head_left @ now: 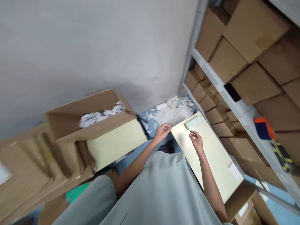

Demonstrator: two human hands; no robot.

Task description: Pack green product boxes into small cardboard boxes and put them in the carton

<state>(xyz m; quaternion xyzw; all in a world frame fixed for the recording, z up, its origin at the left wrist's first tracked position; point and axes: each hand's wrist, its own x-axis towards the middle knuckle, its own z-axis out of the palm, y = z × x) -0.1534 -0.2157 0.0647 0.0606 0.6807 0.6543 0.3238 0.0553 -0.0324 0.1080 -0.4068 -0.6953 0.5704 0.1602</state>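
My left hand (162, 132) hovers by the near left corner of a pale yellow tabletop (211, 153). Its fingers are loosely bent, and I see nothing held in them. Over the same tabletop is my right hand (197, 142), with its fingers curled and a gap between thumb and fingertips; no held thing shows there. A flat pad or stack with a pale green top (194, 122) lies on the tabletop just beyond my right hand. A white paper slip (235, 171) lies near the tabletop's right edge.
At left, an open cardboard box (93, 132) holds white pieces on another pale surface (119, 143). White scraps (175, 111) cover the floor by the wall. Shelves at right hold stacked cartons (256, 82); a black phone (232, 92), an orange-and-blue object (264, 128) and a yellow-black tool (281, 156) rest along the shelf beam.
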